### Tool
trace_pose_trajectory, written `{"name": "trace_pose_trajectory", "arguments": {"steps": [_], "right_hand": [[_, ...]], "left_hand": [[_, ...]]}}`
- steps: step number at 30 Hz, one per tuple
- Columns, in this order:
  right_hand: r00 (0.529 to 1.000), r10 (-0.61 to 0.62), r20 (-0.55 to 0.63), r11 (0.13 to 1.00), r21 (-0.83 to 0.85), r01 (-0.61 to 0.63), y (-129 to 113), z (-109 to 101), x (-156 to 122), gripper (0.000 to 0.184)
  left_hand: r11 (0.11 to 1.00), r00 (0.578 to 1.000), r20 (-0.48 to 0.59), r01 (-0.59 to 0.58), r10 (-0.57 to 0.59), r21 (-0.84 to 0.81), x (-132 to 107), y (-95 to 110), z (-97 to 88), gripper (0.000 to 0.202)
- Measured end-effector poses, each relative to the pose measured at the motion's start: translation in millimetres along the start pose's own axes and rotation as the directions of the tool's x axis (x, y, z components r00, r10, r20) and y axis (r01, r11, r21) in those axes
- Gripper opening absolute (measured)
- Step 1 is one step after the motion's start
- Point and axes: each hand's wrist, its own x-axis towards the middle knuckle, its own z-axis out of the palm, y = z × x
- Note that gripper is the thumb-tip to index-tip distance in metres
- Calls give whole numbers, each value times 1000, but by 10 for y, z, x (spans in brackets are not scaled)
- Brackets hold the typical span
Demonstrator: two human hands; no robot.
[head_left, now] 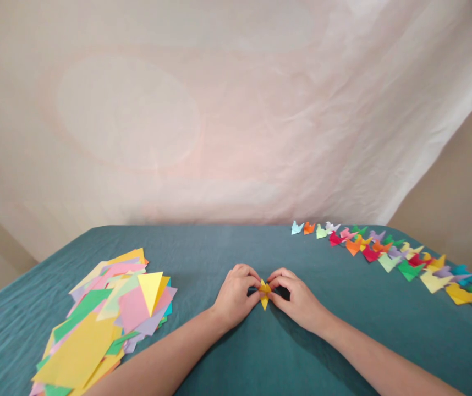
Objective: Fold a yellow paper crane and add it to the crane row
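A creased, pale sheet (236, 121) hangs behind the teal-draped table (203, 245)

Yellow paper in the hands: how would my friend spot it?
On the teal cloth, look between the paper pile at left and folded birds at right. The left hand and right hand pinch a small yellow folded paper by its sides. Unlike pile or birds, it is held, pointed at both ends.

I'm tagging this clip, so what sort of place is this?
Probably an indoor papercraft workspace: a table covered in teal cloth, a heap of coloured paper sheets at left, and many small origami birds at right.
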Motion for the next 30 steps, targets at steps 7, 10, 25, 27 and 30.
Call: {"name": "trace_pose_trajectory", "arguments": {"steps": [7,10,25,27,30], "right_hand": [[987,-128,-100,992,-4,129,-89,-6,-22,12],[988,-122,-98,992,-8,122,-108,-4,-19,15],[994,-47,-99,996,66,54,-100,-7,-12,15],[995,-24,-100,996,81,33,-103,-13,-9,15],[995,12,-95,995,103,-2,-102,-15,-9,15]], "left_hand": [[1000,1000,-3,-15,15,11,-3,21,9,7],[999,999,-2,-32,32,17,-3,37,4,8],[998,1000,-3,4,-5,-68,26,14,15,14],[995,1000,-4,23,-23,-101,32,14,9,12],[988,999,0,49,-50,-147,39,12,-1,10]]}}
